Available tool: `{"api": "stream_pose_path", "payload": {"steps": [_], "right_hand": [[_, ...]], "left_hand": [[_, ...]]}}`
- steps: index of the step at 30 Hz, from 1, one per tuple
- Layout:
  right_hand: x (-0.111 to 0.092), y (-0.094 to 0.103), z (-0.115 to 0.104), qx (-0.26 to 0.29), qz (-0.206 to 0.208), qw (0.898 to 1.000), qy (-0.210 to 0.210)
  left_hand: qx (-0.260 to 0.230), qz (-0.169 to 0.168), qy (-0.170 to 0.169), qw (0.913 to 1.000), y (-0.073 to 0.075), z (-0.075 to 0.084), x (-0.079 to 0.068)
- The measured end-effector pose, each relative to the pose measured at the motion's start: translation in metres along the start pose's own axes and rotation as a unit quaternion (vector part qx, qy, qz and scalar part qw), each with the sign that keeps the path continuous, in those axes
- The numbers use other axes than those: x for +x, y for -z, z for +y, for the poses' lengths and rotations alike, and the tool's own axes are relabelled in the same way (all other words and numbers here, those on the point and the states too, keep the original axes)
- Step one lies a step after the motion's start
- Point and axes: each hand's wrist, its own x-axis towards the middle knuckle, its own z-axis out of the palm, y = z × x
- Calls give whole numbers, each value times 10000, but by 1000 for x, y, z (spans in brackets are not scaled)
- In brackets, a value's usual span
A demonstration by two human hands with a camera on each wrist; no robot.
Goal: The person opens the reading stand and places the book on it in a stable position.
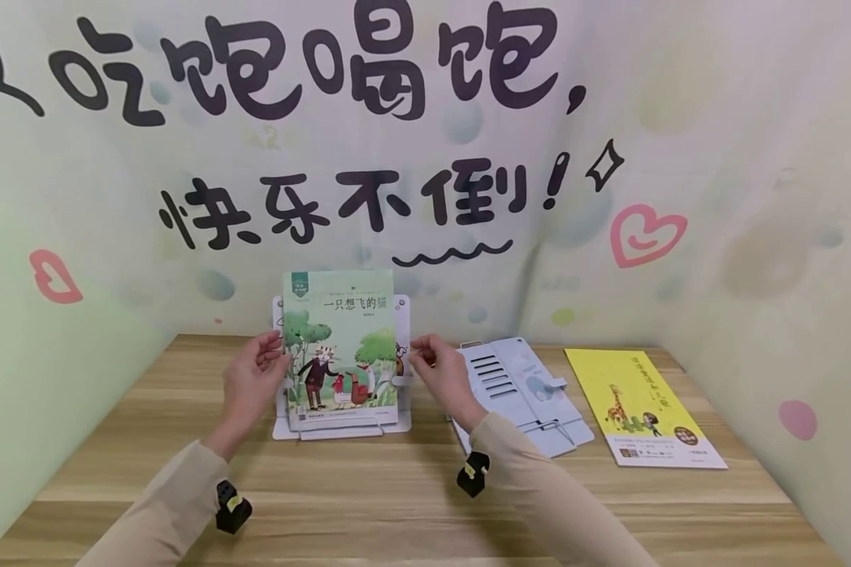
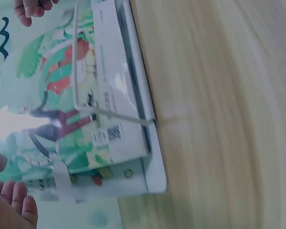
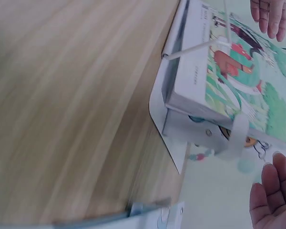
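A green picture book point(image 1: 340, 346) with a cat and birds on its cover stands upright on a white book stand point(image 1: 279, 429). A wire holder point(image 2: 76, 62) crosses its lower front, and a white side clip point(image 3: 239, 136) sits at its edge. My left hand point(image 1: 254, 376) is at the stand's left edge, thumb and fingers apart. By the right edge is my right hand point(image 1: 448, 378), its fingers loosely bent. Neither hand visibly grips the book or stand; whether the fingertips touch them I cannot tell.
A second, pale blue-white book stand point(image 1: 539, 394) lies flat on the wooden table point(image 1: 369, 504), right of the upright one. Farther right lies a yellow book point(image 1: 627, 402) with a giraffe on its cover. A printed cloth backdrop point(image 1: 752, 197) hangs behind the table.
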Motion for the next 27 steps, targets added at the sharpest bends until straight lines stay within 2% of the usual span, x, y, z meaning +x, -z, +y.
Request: {"api": "stream_pose_path", "payload": {"steps": [3,7,12,21,27], "right_hand": [[-4,10,3,58,99,9999,-70],[-9,25,9,155,174,9991,-358],[-16,45,20,485,250,9963,-667],[-32,81,41,750,295,9887,-1266],[-46,101,54,804,338,9838,-1567]], "left_hand": [[-197,20,-43,9998,-7,10,-2],[-461,-132,17,9988,-20,26,-7],[-852,-498,122,9950,-41,40,-15],[-1365,-1118,278,9839,-90,60,-38],[-1660,-1405,281,9757,-125,64,-59]]}}
